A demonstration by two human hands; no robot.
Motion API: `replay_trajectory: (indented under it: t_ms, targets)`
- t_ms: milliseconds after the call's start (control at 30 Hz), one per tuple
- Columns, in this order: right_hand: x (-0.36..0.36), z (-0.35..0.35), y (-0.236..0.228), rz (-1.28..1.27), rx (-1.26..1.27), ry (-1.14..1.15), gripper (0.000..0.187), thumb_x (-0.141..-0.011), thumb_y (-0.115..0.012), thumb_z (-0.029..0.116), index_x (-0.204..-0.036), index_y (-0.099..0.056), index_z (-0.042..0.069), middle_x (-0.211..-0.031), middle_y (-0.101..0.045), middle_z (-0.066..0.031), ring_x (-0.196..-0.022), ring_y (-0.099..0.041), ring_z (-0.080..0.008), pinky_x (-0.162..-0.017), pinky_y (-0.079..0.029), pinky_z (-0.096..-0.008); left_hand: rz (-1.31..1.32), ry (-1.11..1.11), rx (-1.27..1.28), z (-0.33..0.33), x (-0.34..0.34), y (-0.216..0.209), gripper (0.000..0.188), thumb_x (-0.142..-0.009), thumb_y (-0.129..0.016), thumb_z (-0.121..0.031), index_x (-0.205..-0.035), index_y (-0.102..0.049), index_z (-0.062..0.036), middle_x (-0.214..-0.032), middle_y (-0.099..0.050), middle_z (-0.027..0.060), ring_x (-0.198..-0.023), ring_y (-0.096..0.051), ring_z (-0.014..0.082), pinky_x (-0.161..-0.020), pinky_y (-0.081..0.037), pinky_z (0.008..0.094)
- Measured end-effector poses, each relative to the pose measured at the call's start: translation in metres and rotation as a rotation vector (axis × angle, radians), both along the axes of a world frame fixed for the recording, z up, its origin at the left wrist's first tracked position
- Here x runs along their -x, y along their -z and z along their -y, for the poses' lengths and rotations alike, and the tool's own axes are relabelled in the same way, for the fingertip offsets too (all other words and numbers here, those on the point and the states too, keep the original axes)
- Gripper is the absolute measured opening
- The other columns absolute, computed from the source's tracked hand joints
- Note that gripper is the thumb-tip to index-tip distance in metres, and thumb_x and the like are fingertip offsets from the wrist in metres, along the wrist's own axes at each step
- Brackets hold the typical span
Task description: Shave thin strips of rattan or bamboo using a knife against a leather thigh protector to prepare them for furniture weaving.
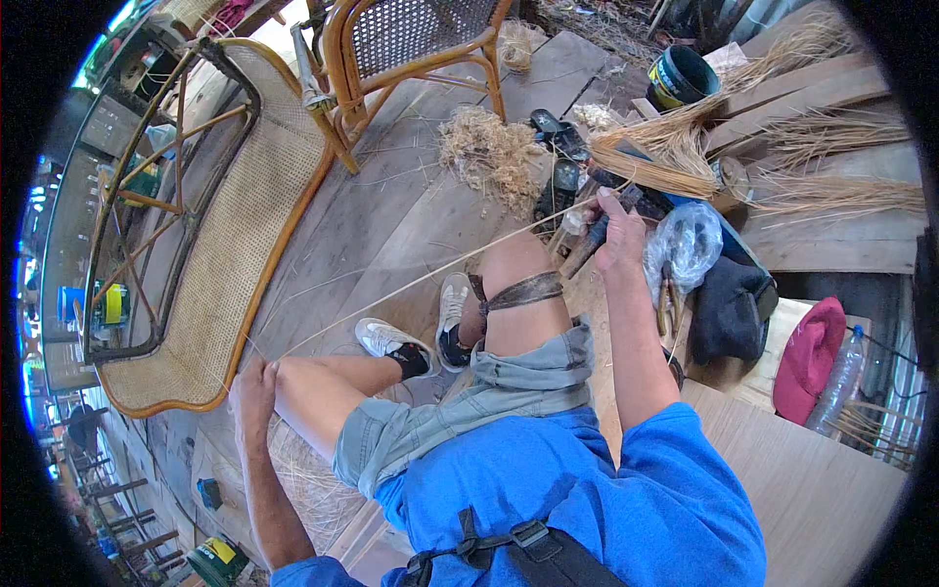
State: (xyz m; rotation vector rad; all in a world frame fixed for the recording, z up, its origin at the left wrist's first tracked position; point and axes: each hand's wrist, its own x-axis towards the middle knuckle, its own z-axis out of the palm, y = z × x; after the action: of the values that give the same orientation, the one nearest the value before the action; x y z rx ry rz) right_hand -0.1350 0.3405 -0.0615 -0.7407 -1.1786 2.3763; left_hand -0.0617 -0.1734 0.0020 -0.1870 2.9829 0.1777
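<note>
A long, thin rattan strip (430, 272) stretches slantwise across my lap, from beside my left knee up to the right. My left hand (254, 391) is closed on its lower end, next to my bare left knee. At the upper end my right hand (622, 235) pinches the strip, thumb uppermost. Just beyond the right hand lies a bundle of rattan strips (650, 168). Dark tools (597, 230) sit close to its fingers, partly hidden. A dark cloth band (525, 293) is tied around my right leg near the knee.
A rattan settee frame with woven cane (220, 254) lies on its side at left, near a cane chair (416, 49). Curly shavings (486, 152) cover some floorboards. At right are a dark bucket (682, 76), plastic bag (682, 240), black cap (729, 308), red cap (810, 357) and plastic bottle (839, 382).
</note>
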Motion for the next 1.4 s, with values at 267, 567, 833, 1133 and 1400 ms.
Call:
replay_trajectory:
  t_ms: [267, 567, 833, 1133, 1400]
  targets:
    - [0.003, -0.051, -0.002, -0.03, -0.105, 0.093, 0.015, -0.078, -0.066, 0.015, -0.081, -0.053, 0.008, -0.065, -0.057, -0.0051, -0.054, -0.054, -0.0154, -0.043, -0.045, -0.0316, -0.093, -0.161, 0.028, 0.114, -0.047, 0.03, 0.027, -0.083, -0.053, -0.025, -0.078, -0.053, 0.002, -0.075, -0.056, 0.0237, -0.071, -0.054, 0.0405, -0.066, -0.041, 0.0451]
    - [-0.001, -0.09, -0.033, -0.038, -0.196, 0.169, 0.016, -0.08, -0.064, 0.018, -0.078, -0.053, 0.006, -0.066, -0.056, -0.0048, -0.052, -0.052, -0.0151, -0.043, -0.042, -0.0299, 0.023, -0.798, -1.278, 0.088, -0.085, 0.032, 0.013, -0.087, -0.052, -0.024, -0.09, -0.055, -0.0117, -0.07, -0.052, -0.0049, -0.057, -0.047, 0.0035, -0.04, -0.036, 0.0177]
    - [-0.026, -0.06, -0.025, 0.381, -0.906, -0.295, 0.015, -0.08, -0.058, 0.016, -0.084, -0.055, 0.002, -0.065, -0.053, -0.0016, -0.054, -0.049, -0.0085, -0.047, -0.041, -0.0246, 0.259, -0.531, -1.657, -0.181, -0.048, 0.02, 0.018, -0.084, -0.059, -0.017, -0.095, -0.059, -0.0032, -0.062, -0.045, -0.0073, -0.049, -0.036, 0.0002, -0.041, -0.026, 0.0162]
    - [-0.083, 0.062, -0.009, 0.127, -1.371, -0.712, 0.03, -0.087, -0.049, 0.031, -0.095, -0.056, 0.003, -0.085, -0.06, -0.0197, -0.074, -0.058, -0.0373, -0.064, -0.046, -0.0427, 0.166, -0.123, -1.153, -0.254, -0.029, 0.054, 0.021, -0.088, -0.049, -0.02, -0.086, -0.057, -0.0001, -0.061, -0.048, -0.0025, -0.055, -0.042, 0.0042, -0.048, -0.034, 0.0209]
    - [-0.089, 0.102, -0.025, 0.268, -1.578, -0.887, 0.025, -0.087, -0.047, 0.029, -0.087, -0.05, 0.003, -0.082, -0.059, -0.02, -0.077, -0.058, -0.038, -0.064, -0.046, -0.0452, 0.185, -0.131, -1.057, -0.258, -0.019, 0.052, 0.024, -0.086, -0.049, -0.021, -0.087, -0.057, 0.0019, -0.064, -0.056, 0.0135, -0.062, -0.056, 0.0176, -0.057, -0.043, 0.0315]
